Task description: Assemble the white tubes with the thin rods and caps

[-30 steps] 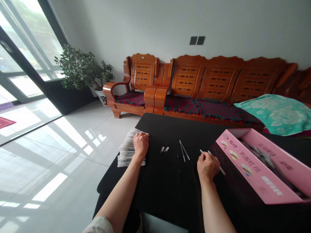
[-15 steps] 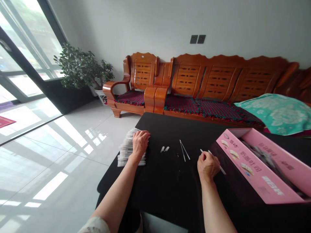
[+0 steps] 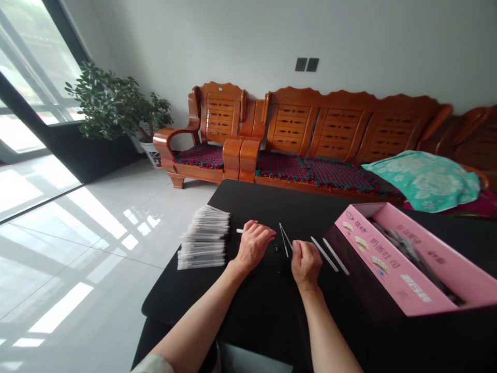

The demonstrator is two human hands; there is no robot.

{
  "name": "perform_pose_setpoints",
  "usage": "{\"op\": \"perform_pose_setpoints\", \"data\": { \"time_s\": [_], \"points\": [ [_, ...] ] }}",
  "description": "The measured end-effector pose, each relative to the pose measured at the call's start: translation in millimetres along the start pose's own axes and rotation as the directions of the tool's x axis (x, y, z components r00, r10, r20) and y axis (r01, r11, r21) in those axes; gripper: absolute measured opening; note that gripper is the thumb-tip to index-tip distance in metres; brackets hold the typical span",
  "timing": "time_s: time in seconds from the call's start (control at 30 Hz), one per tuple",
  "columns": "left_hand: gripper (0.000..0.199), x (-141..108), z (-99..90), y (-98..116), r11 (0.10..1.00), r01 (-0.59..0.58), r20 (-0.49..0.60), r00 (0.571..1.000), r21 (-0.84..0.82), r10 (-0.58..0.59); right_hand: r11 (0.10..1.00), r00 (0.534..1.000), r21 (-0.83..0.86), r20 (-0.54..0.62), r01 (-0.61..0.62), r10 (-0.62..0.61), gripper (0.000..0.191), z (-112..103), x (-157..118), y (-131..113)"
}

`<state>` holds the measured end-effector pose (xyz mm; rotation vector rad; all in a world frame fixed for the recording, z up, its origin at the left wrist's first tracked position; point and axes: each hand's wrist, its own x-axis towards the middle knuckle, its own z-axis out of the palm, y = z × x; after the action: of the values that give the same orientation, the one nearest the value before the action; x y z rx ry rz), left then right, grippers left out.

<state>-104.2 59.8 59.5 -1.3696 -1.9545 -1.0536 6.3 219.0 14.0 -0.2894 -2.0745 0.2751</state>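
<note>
In the head view my left hand (image 3: 253,243) is over the middle of the black table, its fingers closed round a pen (image 3: 239,230) whose white end sticks out to the left. Close on its right is my right hand (image 3: 306,263), curled with fingertips hidden; I cannot make out what they hold. Two thin pen refills (image 3: 285,241) form a narrow V between the hands, one reaching the right hand's fingers. Two white pen barrels (image 3: 330,255) lie just right of that hand. A stack of whitish pens (image 3: 205,238) lies in a row at the table's left edge.
An open pink box (image 3: 392,269) with dark grey contents stands on the right of the table (image 3: 248,199). Small black pieces (image 3: 276,248) lie between my hands. A wooden sofa (image 3: 303,127) is behind the table, with a turquoise cloth (image 3: 427,181) on its seat.
My left hand has left the stack and moved right with a pen. My right hand has let go of the white barrels and moved left beside the refills. The view has shifted slightly right.
</note>
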Motion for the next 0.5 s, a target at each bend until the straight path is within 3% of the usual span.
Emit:
{"op": "perform_pose_setpoints", "data": {
  "time_s": [0.17, 0.37, 0.43, 0.5],
  "points": [
    [0.015, -12.3, 30.0, 7.9, 0.99, -0.047, -0.009, 0.999, -0.132, 0.046, 0.984, 0.985, 0.178, 0.165, 0.023, -0.053, 0.02, 2.7, 1.0, -20.0],
    [0.023, -14.4, 32.2, 10.2, 0.973, -0.073, 0.019, 0.997, -0.221, 0.079, 0.955, 0.972, 0.291, 0.234, -0.052, -0.019, 0.029, 3.8, 1.9, -21.8],
    [0.025, -15.5, 29.8, 12.2, 0.97, -0.029, 0.02, 0.999, -0.24, 0.034, 0.937, 0.972, 0.326, 0.23, -0.123, 0.047, 0.031, 4.2, 0.7, -20.6],
    [0.023, -17.9, 27.7, 14.4, 0.959, 0.099, 0.01, 0.995, -0.265, -0.1, 0.922, 0.972, 0.337, 0.195, -0.19, 0.129, 0.03, 4.4, -0.6, -18.6]
  ]
}}
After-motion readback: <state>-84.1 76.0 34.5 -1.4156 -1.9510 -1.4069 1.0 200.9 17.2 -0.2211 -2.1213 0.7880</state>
